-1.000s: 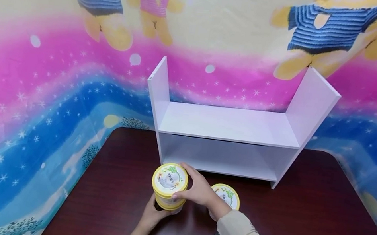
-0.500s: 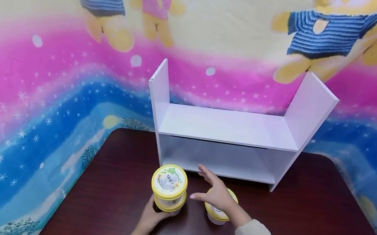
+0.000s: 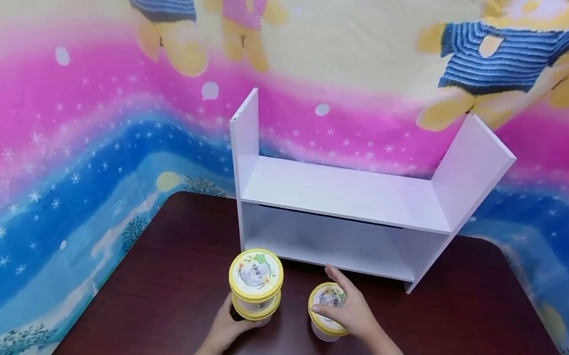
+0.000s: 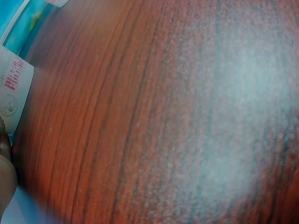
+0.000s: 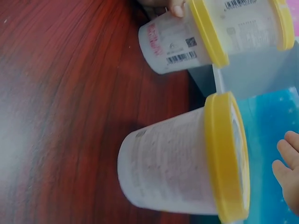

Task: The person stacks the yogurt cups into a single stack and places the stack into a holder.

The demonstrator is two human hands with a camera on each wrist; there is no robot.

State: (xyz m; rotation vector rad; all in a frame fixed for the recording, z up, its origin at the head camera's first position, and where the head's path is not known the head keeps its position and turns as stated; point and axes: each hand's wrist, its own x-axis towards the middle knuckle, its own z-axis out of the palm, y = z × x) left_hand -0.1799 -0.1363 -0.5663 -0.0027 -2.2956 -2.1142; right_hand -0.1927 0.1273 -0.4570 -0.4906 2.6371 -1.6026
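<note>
Two white tubs with yellow lids stand stacked in the head view, the upper tub (image 3: 256,273) on the lower tub (image 3: 270,311). My left hand (image 3: 226,330) grips the lower one from its left side. Part of that tub (image 4: 16,88) also shows at the left edge of the left wrist view. To the right stands a third tub (image 3: 326,332) of the same kind, with a printed lid. My right hand (image 3: 355,315) is beside its lid, thumb and fingers spread apart. In the right wrist view a gap shows between these fingers (image 5: 286,151) and the yellow lid (image 5: 226,158).
A white two-level shelf (image 3: 348,194) with tall side panels stands behind the tubs. Everything rests on a dark red-brown wooden table (image 3: 153,292). A printed cloth (image 3: 111,86) with bears and snowflakes hangs behind the table.
My right hand has let go of the upper tub and moved right to the third tub, its fingers spreading. The left hand still grips the lower tub, with the stack staying in place.
</note>
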